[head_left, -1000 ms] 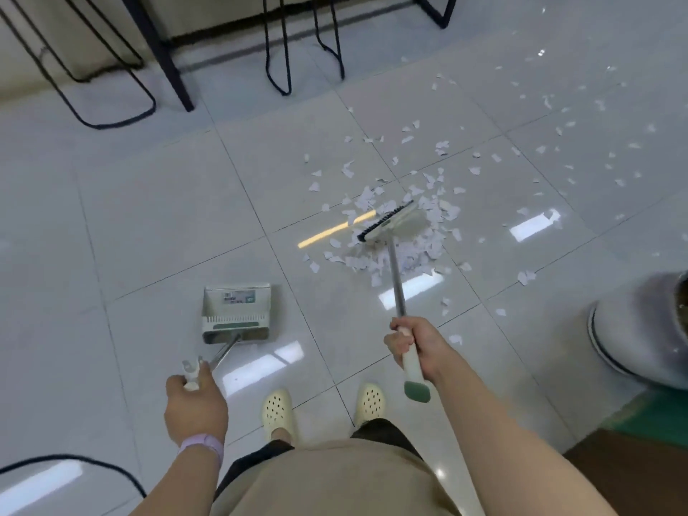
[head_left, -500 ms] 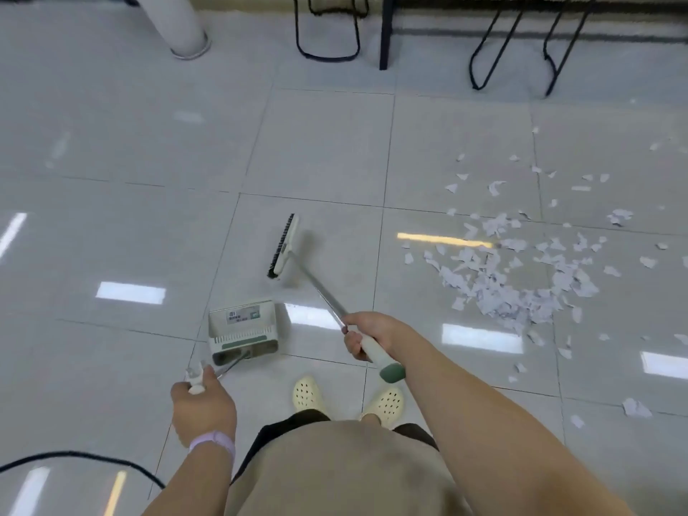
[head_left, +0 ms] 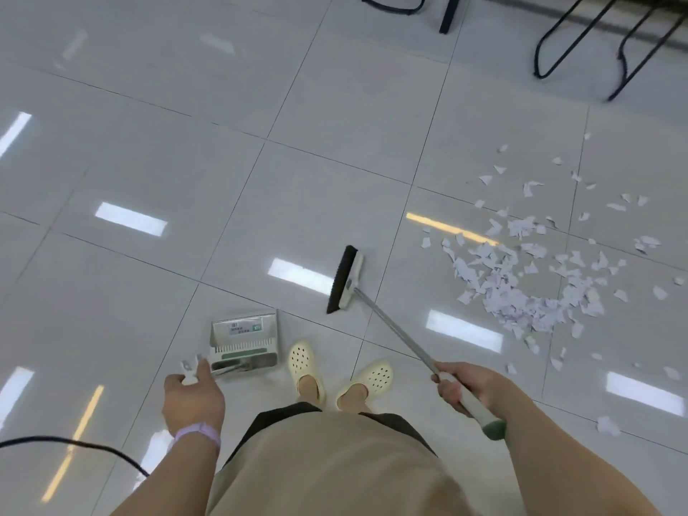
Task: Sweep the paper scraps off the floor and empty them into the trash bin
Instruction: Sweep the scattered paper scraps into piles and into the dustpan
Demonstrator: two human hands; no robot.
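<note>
I log the right hand (head_left: 465, 383) clenched round the broom handle, at about 4 o'clock in the head view. The broom (head_left: 346, 279) has its black bristle head near centre, on bare tile. The paper scraps (head_left: 521, 288) lie heaped at 3 o'clock, well apart from the bristles. The left hand (head_left: 193, 398), at 7 o'clock, grips the handle of the dustpan (head_left: 244, 342), which stands just beside the pale clogs (head_left: 303, 363).

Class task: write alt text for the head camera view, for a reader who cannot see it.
A person's right hand holds a broom beside piled paper scraps on a tiled floor. The left hand holds a dustpan near the feet.
</note>
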